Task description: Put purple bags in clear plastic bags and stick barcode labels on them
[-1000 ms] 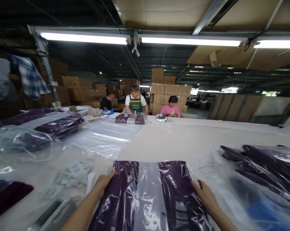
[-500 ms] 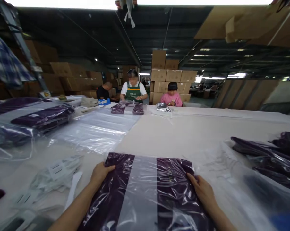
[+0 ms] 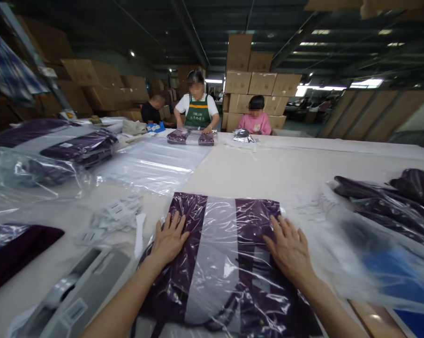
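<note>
A folded dark purple garment (image 3: 189,263) with a wide grey band down its middle lies flat in a clear plastic bag on the white table, right before me. My left hand (image 3: 169,238) rests on the bag's left side, fingers spread, palm down. Against the right side lies my right hand (image 3: 290,248), its fingers also stretched out and apart. Neither hand grips anything. Wrinkles and shine run over the plastic. To the left are a white strip-like tool (image 3: 139,234) and a heap of labels (image 3: 115,213).
A grey tape dispenser (image 3: 88,281) stands at the lower left. Clear bags (image 3: 152,162) and bagged purple garments (image 3: 78,145) lie beyond it. More dark bagged pieces (image 3: 384,202) are at right. Across the table a person in a green apron (image 3: 197,112) handles another package.
Both hands have gone from holding the bag's side edges to lying flat on top of it. My view has tilted down, showing the tape dispenser more fully.
</note>
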`<state>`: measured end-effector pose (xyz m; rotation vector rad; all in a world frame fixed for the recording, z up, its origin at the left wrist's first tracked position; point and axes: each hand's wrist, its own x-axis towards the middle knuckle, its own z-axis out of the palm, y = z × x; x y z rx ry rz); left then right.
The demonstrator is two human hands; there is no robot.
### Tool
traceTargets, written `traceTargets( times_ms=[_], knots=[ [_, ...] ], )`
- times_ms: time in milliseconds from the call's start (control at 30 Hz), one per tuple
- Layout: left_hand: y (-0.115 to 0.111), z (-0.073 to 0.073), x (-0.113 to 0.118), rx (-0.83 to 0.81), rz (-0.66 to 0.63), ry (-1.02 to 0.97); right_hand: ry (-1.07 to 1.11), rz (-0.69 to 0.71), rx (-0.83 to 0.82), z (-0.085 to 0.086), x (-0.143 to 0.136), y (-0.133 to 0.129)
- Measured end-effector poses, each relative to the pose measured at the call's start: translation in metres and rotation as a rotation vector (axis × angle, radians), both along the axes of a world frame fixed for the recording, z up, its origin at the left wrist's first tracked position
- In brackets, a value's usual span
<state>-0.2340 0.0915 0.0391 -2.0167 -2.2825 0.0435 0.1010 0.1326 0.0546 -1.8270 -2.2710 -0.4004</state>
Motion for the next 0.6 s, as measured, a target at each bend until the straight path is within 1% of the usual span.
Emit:
traceTargets(
  times_ms=[67, 133, 167, 233, 300, 333, 400, 467, 500, 533, 567, 600],
  knots=[
    [0.000, 0.007, 0.003, -0.028, 0.007, -0.022, -0.069, 0.044, -0.100, -0.012, 0.001, -0.026],
    [-0.008, 0.018, 0.008, -0.076, 0.000, -0.053, -0.092, 0.034, -0.217, -0.018, 0.008, -0.044],
    [-0.017, 0.024, 0.011, -0.097, -0.015, -0.068, -0.088, 0.015, -0.251, -0.017, 0.012, -0.050],
    [-0.044, 0.033, 0.017, -0.114, -0.066, -0.090, -0.056, -0.016, -0.258, -0.010, 0.019, -0.062],
    [-0.079, 0.036, 0.021, -0.115, -0.121, -0.103, -0.010, 0.007, -0.208, -0.004, 0.024, -0.076],
    [-0.097, 0.036, 0.021, -0.122, -0.143, -0.110, 0.012, 0.048, -0.187, -0.004, 0.025, -0.085],
    [-0.131, 0.033, 0.019, -0.148, -0.178, -0.131, 0.055, 0.156, -0.169, -0.010, 0.028, -0.106],
    [-0.159, 0.030, 0.015, -0.151, -0.174, -0.141, 0.099, 0.217, -0.102, -0.021, 0.033, -0.128],
    [-0.172, 0.029, 0.014, -0.107, -0.167, -0.144, 0.125, 0.233, -0.030, -0.026, 0.036, -0.139],
    [-0.183, 0.028, 0.015, -0.029, -0.174, -0.146, 0.151, 0.248, 0.063, -0.030, 0.039, -0.150],
    [-0.194, 0.028, 0.018, 0.077, -0.201, -0.150, 0.176, 0.268, 0.162, -0.031, 0.041, -0.162],
    [-0.205, 0.027, 0.024, 0.190, -0.255, -0.158, 0.201, 0.294, 0.248, -0.030, 0.043, -0.175]
  ],
)
